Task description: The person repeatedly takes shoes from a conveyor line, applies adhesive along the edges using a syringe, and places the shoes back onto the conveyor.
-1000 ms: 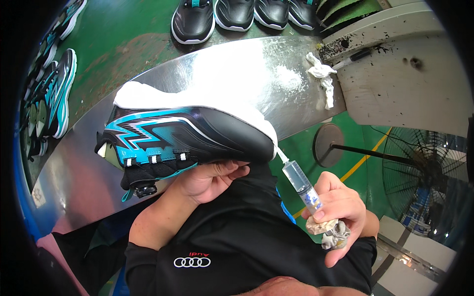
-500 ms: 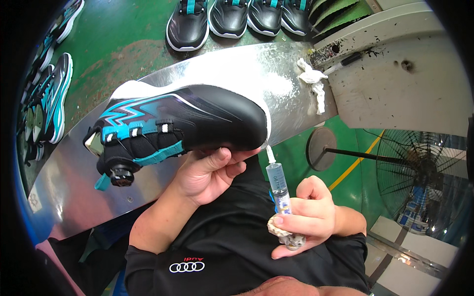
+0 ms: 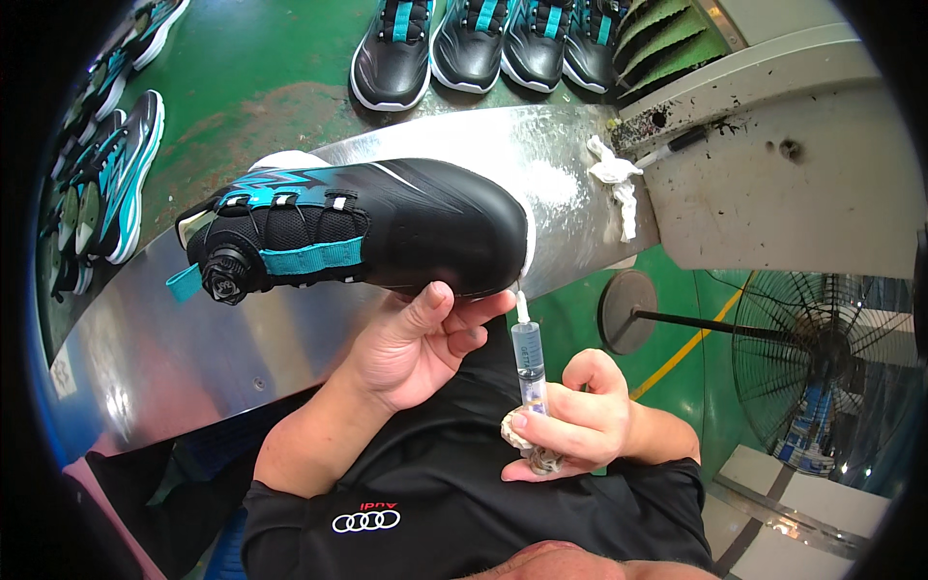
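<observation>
A black sneaker [image 3: 445,217] with turquoise trim lies on its side above the metal tabletop, toe to the right. Its round lacing dial [image 3: 227,269] and turquoise pull loop are at the left end. My left hand [image 3: 416,343] grips the shoe from below near the toe; some fingers are hidden behind it. In my right hand [image 3: 580,416] is a clear syringe [image 3: 528,348], held upright. Its narrow white tip meets the white sole edge at the toe. A whitish wrapping [image 3: 512,432] covers the syringe's lower end, against my thumb and fingers.
Several matching shoes [image 3: 391,68] stand on the green surface behind the table [image 3: 319,358], and more sit at the far left [image 3: 135,184]. A crumpled white cloth [image 3: 613,179] and a marker [image 3: 672,147] lie by the machine housing [image 3: 773,184]. A black fan [image 3: 822,338] stands at right.
The shoe has rolled so more of its upper and dial faces up, and less of the white sole shows. My right hand and the syringe have shifted slightly left, the tip staying at the toe edge.
</observation>
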The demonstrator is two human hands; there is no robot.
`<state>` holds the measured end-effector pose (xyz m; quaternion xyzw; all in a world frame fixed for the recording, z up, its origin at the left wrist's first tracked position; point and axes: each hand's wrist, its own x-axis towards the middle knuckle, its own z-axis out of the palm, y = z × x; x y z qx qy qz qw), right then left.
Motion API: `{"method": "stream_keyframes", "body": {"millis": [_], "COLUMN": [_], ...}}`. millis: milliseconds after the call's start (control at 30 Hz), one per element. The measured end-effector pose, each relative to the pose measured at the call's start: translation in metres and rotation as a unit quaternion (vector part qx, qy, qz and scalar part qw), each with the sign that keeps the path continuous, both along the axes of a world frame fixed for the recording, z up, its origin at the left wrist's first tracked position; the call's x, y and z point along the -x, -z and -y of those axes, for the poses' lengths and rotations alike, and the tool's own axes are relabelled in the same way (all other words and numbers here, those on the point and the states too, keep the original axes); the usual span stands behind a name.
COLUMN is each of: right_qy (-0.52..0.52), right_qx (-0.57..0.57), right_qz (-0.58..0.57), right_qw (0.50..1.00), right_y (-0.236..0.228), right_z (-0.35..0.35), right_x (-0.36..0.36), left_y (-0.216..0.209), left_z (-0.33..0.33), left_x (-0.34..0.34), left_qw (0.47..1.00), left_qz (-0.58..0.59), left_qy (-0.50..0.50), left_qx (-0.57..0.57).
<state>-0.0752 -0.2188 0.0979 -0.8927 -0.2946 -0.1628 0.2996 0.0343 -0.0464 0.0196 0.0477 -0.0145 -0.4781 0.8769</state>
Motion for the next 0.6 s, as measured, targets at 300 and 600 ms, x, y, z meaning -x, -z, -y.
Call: {"method": "stream_keyframes", "body": {"millis": [300,600], "right_qy": [0.062,0.119], "right_qx": [-0.010,-0.077], "right_qz": [0.054,-0.015], "right_qw": [0.997,0.990], "right_y": [0.007,0.089], "right_z": [0.019,0.035], "right_x": [-0.007,-0.072], "left_y": [0.001,-0.012], "left_z": [-0.041,-0.166], "left_x": [0.014,0.064], "left_qw": [0.999,0.938], "left_qz": [-0.021,-0.011], "left_qy": [0.031,-0.157], "left_qx": [-0.026,-0.309]}}
